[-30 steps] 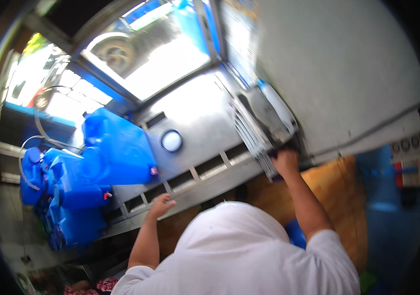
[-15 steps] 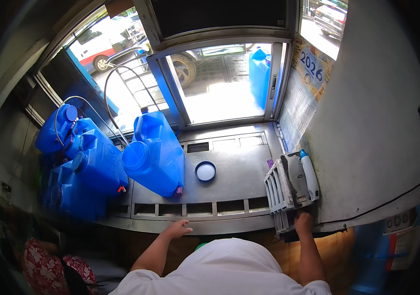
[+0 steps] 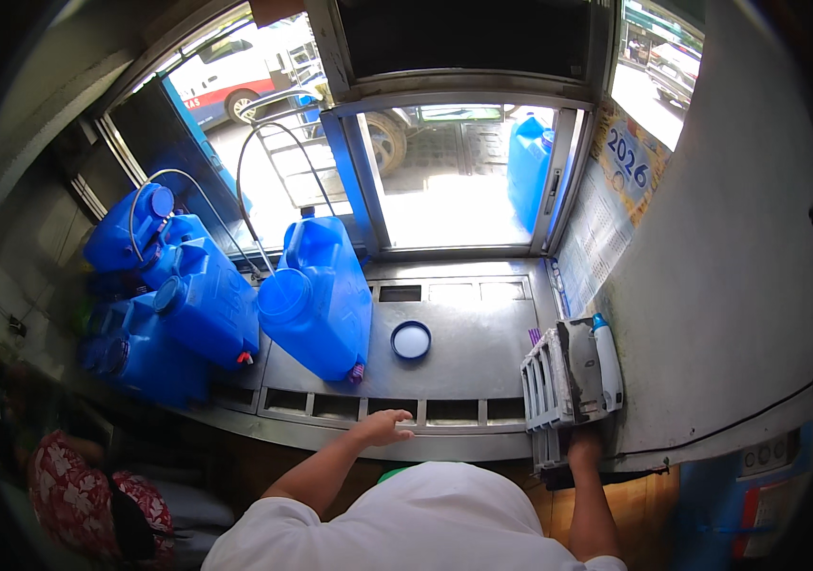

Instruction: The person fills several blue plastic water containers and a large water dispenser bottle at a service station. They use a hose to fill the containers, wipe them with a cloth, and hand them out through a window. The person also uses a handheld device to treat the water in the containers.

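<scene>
Here, the left hand (image 3: 385, 428) hangs loosely spread and empty, the round cap (image 3: 411, 340) beyond it. Just ahead of the right hand (image 3: 584, 449) is the grey rack (image 3: 568, 376); that hand's fingers are hidden, so I can't make out its grip.

Counter (image 3: 478, 366), 5 o'clock: smooth metal, satin sheen with bright glare. Jugs (image 3: 335, 305), 9 o'clock: blue plastic, glossy, moulded contours. Slatted rack (image 3: 544, 381), 4 o'clock: looks like pale plastic, edge rough and worn. Bottle (image 3: 606, 366) beside it: smooth white plastic. Wall (image 3: 739, 257), 3 o'clock: matt, mostly smooth. Calendar (image 3: 630, 157), 2 o'clock: paper. Shirt (image 3: 444, 519), 6 o'clock: matt white cloth. Floor (image 3: 649, 490), 4 o'clock: wood-look, slight shine.
</scene>
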Demonstrator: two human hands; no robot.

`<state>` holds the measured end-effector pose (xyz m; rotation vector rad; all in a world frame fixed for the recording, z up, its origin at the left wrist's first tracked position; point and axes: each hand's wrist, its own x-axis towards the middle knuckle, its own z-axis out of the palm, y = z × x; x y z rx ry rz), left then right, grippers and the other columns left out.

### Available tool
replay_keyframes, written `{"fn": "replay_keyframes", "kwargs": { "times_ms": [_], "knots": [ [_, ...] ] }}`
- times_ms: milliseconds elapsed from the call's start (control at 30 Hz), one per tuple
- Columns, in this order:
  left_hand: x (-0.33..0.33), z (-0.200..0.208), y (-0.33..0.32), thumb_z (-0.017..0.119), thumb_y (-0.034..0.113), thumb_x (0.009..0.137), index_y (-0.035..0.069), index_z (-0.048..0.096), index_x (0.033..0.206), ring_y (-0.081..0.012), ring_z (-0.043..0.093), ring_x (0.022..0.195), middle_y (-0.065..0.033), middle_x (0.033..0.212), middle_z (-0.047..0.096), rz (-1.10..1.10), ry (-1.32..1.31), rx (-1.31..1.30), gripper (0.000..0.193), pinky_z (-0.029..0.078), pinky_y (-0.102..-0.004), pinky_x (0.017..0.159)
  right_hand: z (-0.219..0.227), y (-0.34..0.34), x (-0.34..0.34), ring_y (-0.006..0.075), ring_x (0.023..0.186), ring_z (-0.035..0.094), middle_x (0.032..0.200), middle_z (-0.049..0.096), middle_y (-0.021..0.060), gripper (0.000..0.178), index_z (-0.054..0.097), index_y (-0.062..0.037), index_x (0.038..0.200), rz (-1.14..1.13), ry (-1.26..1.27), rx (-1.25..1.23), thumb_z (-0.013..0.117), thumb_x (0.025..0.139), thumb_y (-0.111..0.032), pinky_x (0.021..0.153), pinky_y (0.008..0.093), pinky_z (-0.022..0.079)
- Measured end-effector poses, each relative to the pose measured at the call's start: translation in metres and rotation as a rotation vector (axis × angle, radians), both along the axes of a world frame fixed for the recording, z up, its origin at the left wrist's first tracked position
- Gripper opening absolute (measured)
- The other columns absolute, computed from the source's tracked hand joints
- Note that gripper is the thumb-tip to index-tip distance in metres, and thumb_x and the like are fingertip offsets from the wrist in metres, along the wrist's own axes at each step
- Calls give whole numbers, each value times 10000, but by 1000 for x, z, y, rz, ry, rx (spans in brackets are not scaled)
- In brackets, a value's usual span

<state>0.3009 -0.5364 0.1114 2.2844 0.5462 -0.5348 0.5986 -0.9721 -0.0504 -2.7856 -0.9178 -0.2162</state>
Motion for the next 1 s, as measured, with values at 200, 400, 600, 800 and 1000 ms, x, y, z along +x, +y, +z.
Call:
{"fn": "replay_keyframes", "kwargs": {
  "times_ms": [200, 400, 600, 800, 1000],
  "knots": [
    [8, 11, -12, 645, 390, 851, 93, 499, 1326, -317, 501, 1221, -169, 1311, 538, -73, 35, -19, 579, 394, -377, 1019, 66, 32, -33, 368, 944, 611, 1009, 647, 188, 323, 656, -55, 1059, -47, 43, 86, 645, 751, -153, 876, 457, 475],
    [27, 18, -19, 648, 408, 850, 76, 513, 1311, -321, 502, 1217, -171, 1298, 542, -132, -26, -5, 583, 397, -385, 1016, 8, 4, -11, 406, 886, 611, 950, 639, 224, 220, 671, -46, 945, -101, 180, 159, 629, 741, -119, 784, 470, 502],
    [26, 12, -20, 643, 387, 861, 70, 533, 1290, -323, 526, 1189, -168, 1267, 565, -167, -126, -5, 545, 410, -386, 1001, 92, 25, -44, 401, 731, 579, 763, 569, 192, 68, 536, -30, 710, -101, 23, 111, 569, 768, -44, 640, 498, 471],
    [67, 48, -53, 653, 357, 869, 46, 542, 1272, -285, 591, 1098, -153, 1207, 606, -171, -296, -114, 521, 452, -364, 963, 206, 37, -68, 377, 806, 603, 828, 595, 171, 88, 635, -46, 866, -102, 181, 257, 615, 783, -28, 702, 458, 496],
    [127, 126, -110, 702, 259, 859, 45, 542, 1245, -217, 612, 1058, -133, 1140, 638, -164, -555, -548, 470, 464, -353, 952, 303, 94, -73, 197, 730, 674, 793, 683, 131, 153, 644, -16, 936, 158, 697, 618, 676, 804, -87, 677, 323, 521]
  ]
}}
